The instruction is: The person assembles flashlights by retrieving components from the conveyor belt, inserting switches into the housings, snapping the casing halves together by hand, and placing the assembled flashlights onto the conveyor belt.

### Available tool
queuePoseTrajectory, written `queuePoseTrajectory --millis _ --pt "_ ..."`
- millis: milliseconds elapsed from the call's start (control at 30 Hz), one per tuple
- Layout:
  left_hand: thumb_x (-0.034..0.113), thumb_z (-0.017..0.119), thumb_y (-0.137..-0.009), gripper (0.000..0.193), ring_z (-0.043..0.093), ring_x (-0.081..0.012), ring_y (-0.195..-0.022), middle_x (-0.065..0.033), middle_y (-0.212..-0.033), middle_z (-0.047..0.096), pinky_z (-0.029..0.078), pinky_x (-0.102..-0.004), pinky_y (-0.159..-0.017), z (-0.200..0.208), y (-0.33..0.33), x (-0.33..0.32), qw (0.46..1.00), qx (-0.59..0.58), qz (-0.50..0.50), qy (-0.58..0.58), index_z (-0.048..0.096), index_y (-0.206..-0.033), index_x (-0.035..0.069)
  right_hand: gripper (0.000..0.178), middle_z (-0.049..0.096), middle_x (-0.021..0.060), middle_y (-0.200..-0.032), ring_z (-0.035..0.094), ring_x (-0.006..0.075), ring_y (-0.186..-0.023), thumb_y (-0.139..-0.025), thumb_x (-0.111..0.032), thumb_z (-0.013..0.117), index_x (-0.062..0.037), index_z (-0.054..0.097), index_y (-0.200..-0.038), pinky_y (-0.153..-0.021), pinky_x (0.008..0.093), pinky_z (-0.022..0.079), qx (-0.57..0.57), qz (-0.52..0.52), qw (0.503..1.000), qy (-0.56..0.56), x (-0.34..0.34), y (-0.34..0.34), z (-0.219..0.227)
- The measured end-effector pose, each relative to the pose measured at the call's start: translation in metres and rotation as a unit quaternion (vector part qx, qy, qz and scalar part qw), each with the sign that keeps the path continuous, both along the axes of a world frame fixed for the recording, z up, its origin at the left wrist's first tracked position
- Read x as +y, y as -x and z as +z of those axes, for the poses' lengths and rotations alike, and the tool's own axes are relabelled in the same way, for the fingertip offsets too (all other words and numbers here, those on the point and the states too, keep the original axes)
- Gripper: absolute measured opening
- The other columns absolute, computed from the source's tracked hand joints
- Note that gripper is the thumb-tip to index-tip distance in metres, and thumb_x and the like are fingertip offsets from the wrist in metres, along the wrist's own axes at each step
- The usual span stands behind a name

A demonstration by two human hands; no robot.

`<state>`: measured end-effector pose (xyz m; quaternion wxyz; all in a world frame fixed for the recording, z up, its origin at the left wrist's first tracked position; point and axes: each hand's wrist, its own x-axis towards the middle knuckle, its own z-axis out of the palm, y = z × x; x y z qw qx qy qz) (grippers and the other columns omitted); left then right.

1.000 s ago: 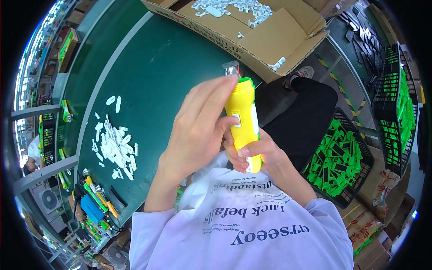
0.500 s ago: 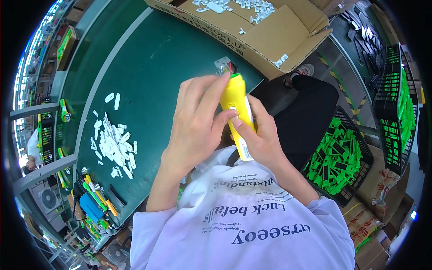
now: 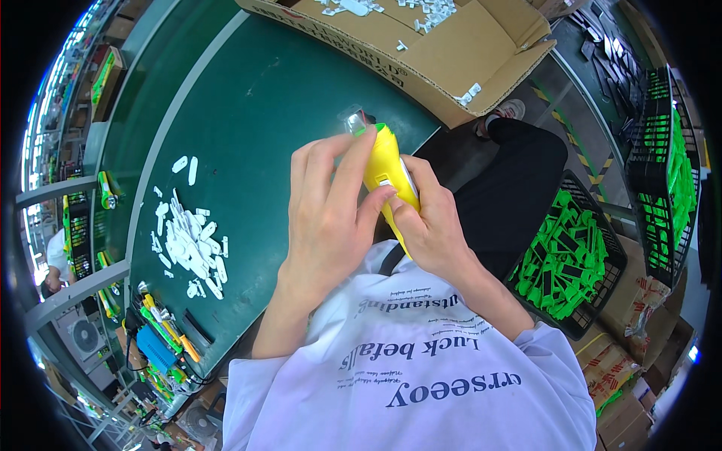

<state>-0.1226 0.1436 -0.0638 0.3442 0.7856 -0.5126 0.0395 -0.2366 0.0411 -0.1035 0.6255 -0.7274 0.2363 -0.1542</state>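
Observation:
A yellow flashlight body (image 3: 387, 161) with a small white switch is held tilted in front of my chest. My right hand (image 3: 432, 222) wraps its lower part, thumb on the front close to the switch. My left hand (image 3: 331, 199) is closed at its upper left, with fingertips at the green rim and the thumb near the switch. A clear plastic cup-like piece (image 3: 355, 119) with something red and dark by it sticks out beyond the left fingertips; whether it is joined to the body I cannot tell. White plastic pieces (image 3: 192, 244) lie heaped on the green table (image 3: 248, 113).
A cardboard box (image 3: 451, 56) with small white parts stands at the far edge. To the right are a black crate (image 3: 602, 289) of green parts, another crate (image 3: 671, 177) and dark flat pieces (image 3: 613, 60). Yellow and green items and a blue box (image 3: 154, 347) sit at lower left.
The flashlight body has turned slightly in my hands, so less of its lower end shows. The clear piece has shifted left and a little down.

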Motion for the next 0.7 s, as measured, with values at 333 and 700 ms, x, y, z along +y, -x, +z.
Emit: queuePoseTrajectory --millis 333,700 --pt "0.004 0.081 -0.066 0.058 0.052 -0.0296 -0.103 -0.0114 -0.110 0.058 0.045 -0.0383 -0.087 0.001 0.003 -0.002 0.999 0.033 0.014 0.003 0.061 -0.120 0.003 0.042 0.063 0.0245 -0.085 0.063 0.0405 -0.074 -0.087 -0.018 0.059 -0.0006 0.045 -0.123 -0.066 0.0424 0.049 -0.006 0.010 1.000 -0.001 0.002 0.003 -0.002" --pt "0.003 0.078 -0.067 0.053 0.047 -0.0318 -0.104 -0.0122 -0.110 0.053 0.035 -0.0424 -0.087 0.008 0.011 -0.011 0.997 0.035 0.034 -0.067 0.053 -0.115 0.004 0.048 0.062 0.0263 -0.089 0.063 0.0437 -0.077 -0.083 -0.015 0.060 0.0016 0.044 -0.125 -0.067 0.0449 0.050 0.009 0.000 0.999 0.048 0.001 0.006 -0.010"
